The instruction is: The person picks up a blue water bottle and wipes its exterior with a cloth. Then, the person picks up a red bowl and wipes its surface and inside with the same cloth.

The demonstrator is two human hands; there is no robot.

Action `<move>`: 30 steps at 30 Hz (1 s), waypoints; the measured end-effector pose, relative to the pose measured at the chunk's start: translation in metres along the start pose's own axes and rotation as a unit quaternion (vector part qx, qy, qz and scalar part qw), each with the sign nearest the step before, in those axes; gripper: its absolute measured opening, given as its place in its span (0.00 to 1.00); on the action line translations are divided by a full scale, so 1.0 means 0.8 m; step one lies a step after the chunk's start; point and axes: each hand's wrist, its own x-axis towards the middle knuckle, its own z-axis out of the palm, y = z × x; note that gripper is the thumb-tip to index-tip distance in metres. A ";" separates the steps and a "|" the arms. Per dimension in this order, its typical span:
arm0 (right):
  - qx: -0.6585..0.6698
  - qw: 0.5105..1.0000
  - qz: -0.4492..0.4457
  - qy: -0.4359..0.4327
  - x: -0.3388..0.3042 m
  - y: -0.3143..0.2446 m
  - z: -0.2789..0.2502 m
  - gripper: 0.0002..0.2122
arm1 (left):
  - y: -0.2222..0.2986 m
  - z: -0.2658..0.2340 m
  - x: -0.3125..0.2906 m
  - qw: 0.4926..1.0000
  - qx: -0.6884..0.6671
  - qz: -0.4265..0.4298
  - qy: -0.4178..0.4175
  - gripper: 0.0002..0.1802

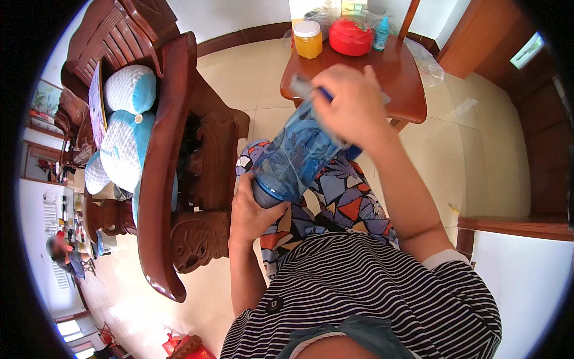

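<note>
A large see-through blue water bottle [301,154] is held at a tilt above my lap, its base toward me and its top pointing up and away. Its base is dark and grey, and my left hand [256,209] wraps around that end. At the upper end my right hand [351,107] curls its fingers over the top, smeared by motion. A dark blue part and a grey piece show beside those fingers. The hand hides most of the bottle's mouth, so I cannot tell how the lid sits.
Beyond the bottle stands a brown wooden stool [394,90] bearing a yellow jar [308,40] with a white lid, a red round container [350,38] and a blue bottle [381,35]. At left is a carved wooden bench [173,149] with a white-and-blue plush toy [127,143]. A person [66,251] sits far left.
</note>
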 end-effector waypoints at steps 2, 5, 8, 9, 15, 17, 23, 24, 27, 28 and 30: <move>0.002 0.998 0.058 0.006 0.017 0.027 0.001 0.06 | 0.011 0.000 0.003 1.000 0.017 0.001 -0.002 0.45; -0.003 0.996 0.083 0.020 0.014 0.019 0.008 0.04 | 0.027 -0.003 0.006 0.999 0.051 -0.008 -0.016 0.42; 0.019 0.999 -0.045 -0.023 -0.013 -0.024 0.009 0.04 | 0.016 -0.002 0.009 0.998 0.063 -0.005 -0.032 0.45; 0.025 0.996 -0.080 -0.027 -0.027 -0.048 0.013 0.05 | 0.014 -0.002 0.009 0.997 0.063 0.002 -0.031 0.44; 0.086 0.970 -0.228 -0.005 -0.083 -0.125 0.053 0.08 | -0.032 0.016 0.001 0.994 0.047 0.066 -0.072 0.44; 0.121 0.973 -0.192 -0.045 -0.076 -0.114 0.038 0.07 | -0.033 0.022 -0.006 0.998 -0.007 0.068 -0.016 0.44; -0.006 0.997 0.047 -0.055 0.003 0.004 -0.006 0.06 | 0.022 0.013 -0.004 0.997 0.078 0.011 0.009 0.41; -0.040 0.996 0.072 -0.035 0.012 0.023 -0.010 0.07 | 0.024 0.013 -0.004 0.997 0.079 0.021 0.018 0.41; 0.004 0.992 0.123 -0.030 0.014 0.043 -0.005 0.07 | 0.030 0.010 0.000 0.994 0.098 0.035 0.024 0.40; -0.013 0.993 0.115 -0.026 0.008 0.038 -0.004 0.07 | 0.032 0.010 0.003 0.993 0.107 0.037 0.022 0.40; -0.008 0.998 0.054 -0.024 -0.006 0.018 -0.003 0.06 | 0.036 0.004 0.005 0.995 0.101 0.027 -0.001 0.39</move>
